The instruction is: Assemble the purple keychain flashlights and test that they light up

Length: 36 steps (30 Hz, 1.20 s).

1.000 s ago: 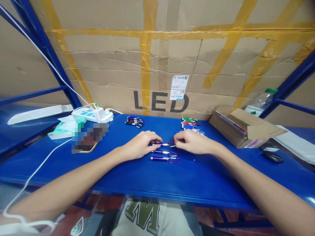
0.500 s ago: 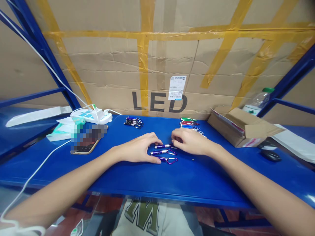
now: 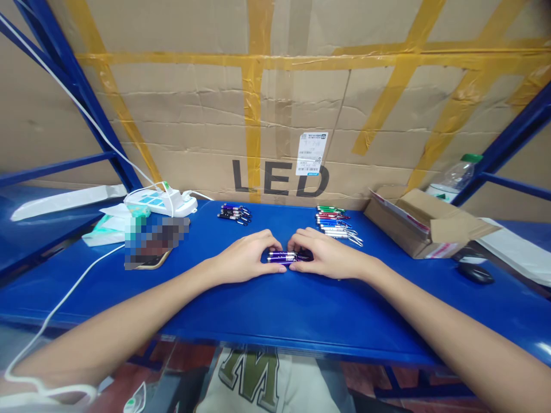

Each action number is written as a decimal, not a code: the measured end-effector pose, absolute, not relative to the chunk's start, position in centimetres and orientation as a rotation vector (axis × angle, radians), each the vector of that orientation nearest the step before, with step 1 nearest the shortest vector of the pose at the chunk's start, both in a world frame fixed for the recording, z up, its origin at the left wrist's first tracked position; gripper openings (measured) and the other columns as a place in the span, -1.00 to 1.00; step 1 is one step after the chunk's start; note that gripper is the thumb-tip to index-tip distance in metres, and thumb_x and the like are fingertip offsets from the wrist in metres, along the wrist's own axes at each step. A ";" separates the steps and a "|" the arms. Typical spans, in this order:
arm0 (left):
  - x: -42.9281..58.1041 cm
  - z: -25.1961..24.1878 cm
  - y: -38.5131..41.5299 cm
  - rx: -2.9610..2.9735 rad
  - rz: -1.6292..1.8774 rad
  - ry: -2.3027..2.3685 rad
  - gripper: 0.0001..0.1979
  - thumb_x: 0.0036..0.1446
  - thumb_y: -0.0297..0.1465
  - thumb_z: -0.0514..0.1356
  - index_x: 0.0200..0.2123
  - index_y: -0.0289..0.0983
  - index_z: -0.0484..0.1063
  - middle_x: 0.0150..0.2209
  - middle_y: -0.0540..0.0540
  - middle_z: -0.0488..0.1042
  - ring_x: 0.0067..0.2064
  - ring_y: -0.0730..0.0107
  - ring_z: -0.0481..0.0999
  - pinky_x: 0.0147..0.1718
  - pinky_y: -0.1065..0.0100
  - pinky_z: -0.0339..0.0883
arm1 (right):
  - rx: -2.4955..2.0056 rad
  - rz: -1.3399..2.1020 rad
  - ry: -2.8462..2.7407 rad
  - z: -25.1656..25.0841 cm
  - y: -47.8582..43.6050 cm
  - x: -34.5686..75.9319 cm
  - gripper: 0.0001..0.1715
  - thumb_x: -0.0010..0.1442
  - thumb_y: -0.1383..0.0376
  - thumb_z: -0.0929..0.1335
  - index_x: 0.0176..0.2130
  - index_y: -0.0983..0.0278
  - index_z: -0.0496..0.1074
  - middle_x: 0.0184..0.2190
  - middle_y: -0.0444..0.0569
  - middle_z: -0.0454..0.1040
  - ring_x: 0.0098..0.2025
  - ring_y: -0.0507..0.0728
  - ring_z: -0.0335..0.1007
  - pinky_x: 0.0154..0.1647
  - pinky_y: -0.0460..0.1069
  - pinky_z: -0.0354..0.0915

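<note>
Several purple keychain flashlights (image 3: 282,257) lie side by side on the blue table, pressed close together between my hands. My left hand (image 3: 241,258) closes on their left ends, thumb at the near side and fingers at the far side. Around their right ends, my right hand (image 3: 331,253) pinches in the same way and hides most of the carabiner clips. Behind my left hand is a group of dark blue and black keychain flashlights (image 3: 232,213). Beyond my right hand lies a row of green, red, blue and silver keychain flashlights (image 3: 333,221).
A large carton (image 3: 193,132) marked LED walls off the back. To the left are a power strip (image 3: 148,202), a partly blurred phone (image 3: 157,259) and a white cable (image 3: 64,304). An open cardboard box (image 3: 396,229), a bottle (image 3: 456,175) and a black mouse (image 3: 476,273) are at right.
The purple flashlights, spaced apart before, are now together. My right hand has come down and left onto their clip ends, and my left thumb has moved up with the nearest one.
</note>
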<state>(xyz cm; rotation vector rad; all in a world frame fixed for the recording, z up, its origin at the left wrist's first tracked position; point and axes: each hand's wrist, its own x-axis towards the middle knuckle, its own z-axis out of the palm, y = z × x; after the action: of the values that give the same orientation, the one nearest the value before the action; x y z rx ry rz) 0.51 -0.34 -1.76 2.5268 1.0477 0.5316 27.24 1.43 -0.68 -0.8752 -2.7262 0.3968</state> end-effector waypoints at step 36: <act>0.2 -1.9 2.3 1.576 1.125 1.062 -0.47 0.38 0.07 0.19 0.02 -0.28 0.62 -0.10 -0.18 0.56 -0.21 0.33 0.48 -0.34 0.38 0.32 | -0.813 0.531 -2.473 -0.3 0.0 26.3 -0.80 0.57 0.15 0.25 -0.04 0.19 0.37 -0.11 0.03 0.51 -0.10 0.20 0.43 -0.03 0.11 0.36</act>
<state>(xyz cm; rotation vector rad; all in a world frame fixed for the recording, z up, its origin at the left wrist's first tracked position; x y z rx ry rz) 0.18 2.30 -1.95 1.5765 1.0625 1.1253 26.27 0.00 -0.32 -0.8129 -2.4731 0.5315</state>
